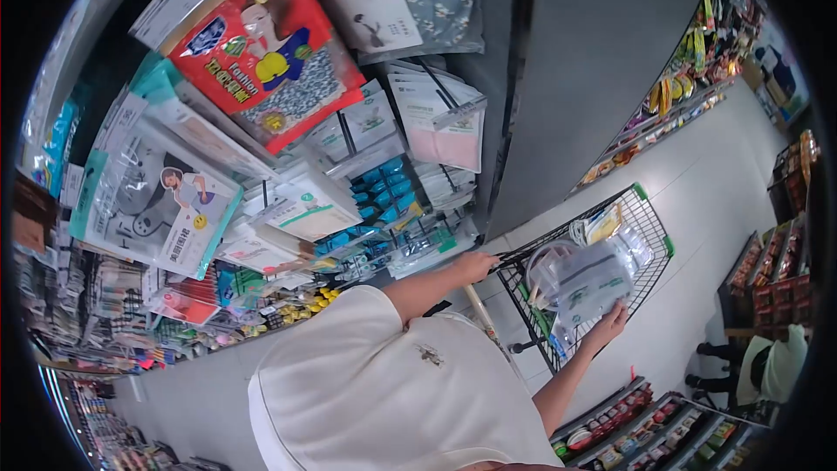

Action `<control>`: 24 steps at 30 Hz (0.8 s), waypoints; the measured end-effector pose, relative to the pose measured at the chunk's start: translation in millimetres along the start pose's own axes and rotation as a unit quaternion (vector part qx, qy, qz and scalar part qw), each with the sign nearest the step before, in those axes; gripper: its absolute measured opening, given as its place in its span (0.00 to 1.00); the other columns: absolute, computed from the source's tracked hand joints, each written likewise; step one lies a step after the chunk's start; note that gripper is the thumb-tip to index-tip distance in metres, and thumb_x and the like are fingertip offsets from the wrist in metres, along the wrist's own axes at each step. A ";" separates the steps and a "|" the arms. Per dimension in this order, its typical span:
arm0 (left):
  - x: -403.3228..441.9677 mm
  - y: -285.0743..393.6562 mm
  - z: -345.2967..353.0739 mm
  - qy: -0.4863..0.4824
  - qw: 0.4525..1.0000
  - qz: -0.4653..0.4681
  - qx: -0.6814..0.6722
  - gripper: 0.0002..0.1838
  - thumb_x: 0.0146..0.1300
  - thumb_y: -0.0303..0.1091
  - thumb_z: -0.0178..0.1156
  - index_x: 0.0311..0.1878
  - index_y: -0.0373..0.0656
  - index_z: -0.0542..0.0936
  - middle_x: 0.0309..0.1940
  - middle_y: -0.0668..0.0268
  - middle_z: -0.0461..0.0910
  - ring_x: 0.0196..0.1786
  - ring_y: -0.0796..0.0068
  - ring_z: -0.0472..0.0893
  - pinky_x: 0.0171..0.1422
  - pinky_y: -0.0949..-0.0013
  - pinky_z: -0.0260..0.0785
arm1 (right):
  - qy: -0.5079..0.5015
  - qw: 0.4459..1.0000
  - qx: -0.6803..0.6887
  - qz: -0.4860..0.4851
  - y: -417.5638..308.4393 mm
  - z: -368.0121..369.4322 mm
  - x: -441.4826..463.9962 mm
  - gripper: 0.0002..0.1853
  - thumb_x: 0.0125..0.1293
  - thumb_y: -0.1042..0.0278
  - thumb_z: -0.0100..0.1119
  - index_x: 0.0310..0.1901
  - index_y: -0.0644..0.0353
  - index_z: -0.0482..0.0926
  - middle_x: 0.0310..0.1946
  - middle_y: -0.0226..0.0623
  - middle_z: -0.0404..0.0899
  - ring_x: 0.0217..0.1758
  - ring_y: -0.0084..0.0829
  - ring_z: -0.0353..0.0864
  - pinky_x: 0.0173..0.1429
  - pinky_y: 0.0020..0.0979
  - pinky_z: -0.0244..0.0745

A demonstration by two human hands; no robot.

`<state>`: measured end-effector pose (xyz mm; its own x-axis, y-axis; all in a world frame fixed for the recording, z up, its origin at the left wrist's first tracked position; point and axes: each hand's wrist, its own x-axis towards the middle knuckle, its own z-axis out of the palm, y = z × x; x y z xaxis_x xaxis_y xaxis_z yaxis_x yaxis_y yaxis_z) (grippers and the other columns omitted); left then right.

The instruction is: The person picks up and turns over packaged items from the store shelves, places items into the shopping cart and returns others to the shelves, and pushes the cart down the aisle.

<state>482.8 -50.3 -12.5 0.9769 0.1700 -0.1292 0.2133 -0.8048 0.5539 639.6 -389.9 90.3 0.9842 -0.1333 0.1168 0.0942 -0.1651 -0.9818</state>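
Observation:
My left hand (pixel 475 267) is closed on the near end of the shopping cart's handle (pixel 481 311). My right hand (pixel 611 321) grips the lower edge of a translucent plastic bag (pixel 595 283) with a grey band and small green print. The bag is over the wire shopping cart (pixel 660 275), covering part of what lies inside. Around it in the cart are a clear-wrapped pack (pixel 635 246), a yellowish packet (pixel 605 224) and a round, pale item (pixel 545 263), partly hidden.
Hanging packs crowd the shelf on the left, among them a red package (pixel 270 57) and an apron pack (pixel 161 201). A grey panel (pixel 593 61) stands ahead. Snack shelves (pixel 610 427) line the right, where another person (pixel 772 365) in a light top is.

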 end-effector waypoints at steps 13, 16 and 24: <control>-40.3 -34.4 -23.9 0.085 0.885 -0.104 -0.445 0.36 0.71 0.24 0.54 0.81 0.48 0.58 0.76 0.56 0.65 0.75 0.61 0.70 0.76 0.61 0.63 | -0.431 0.899 -0.061 -0.045 -134.3 108.3 -13.2 0.16 0.80 0.61 0.54 0.36 0.63 0.78 0.26 0.19 0.68 0.32 0.13 0.62 0.36 0.21 0.59; -86.0 -30.2 -88.6 0.113 0.865 -0.107 -0.476 0.38 0.69 0.27 0.60 0.80 0.47 0.58 0.79 0.57 0.61 0.77 0.60 0.66 0.79 0.59 0.59 | -0.493 0.858 -0.101 -0.097 -153.8 145.0 -24.9 0.12 0.77 0.63 0.57 0.41 0.66 0.81 0.26 0.28 0.73 0.32 0.17 0.68 0.37 0.23 0.64; -148.1 6.3 -173.3 0.236 0.929 0.001 -0.284 0.43 0.62 0.40 0.72 0.78 0.47 0.64 0.75 0.55 0.66 0.73 0.55 0.71 0.76 0.59 0.63 | -0.658 0.714 -0.108 -0.216 -242.7 235.5 -83.0 0.12 0.75 0.63 0.58 0.43 0.66 0.80 0.25 0.44 0.77 0.27 0.37 0.74 0.37 0.35 0.72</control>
<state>341.1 18.0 152.7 0.8446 0.5066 0.1733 0.0508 -0.3981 0.9159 570.5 -108.6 283.6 0.1734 0.9846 0.0206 0.5458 -0.0787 -0.8342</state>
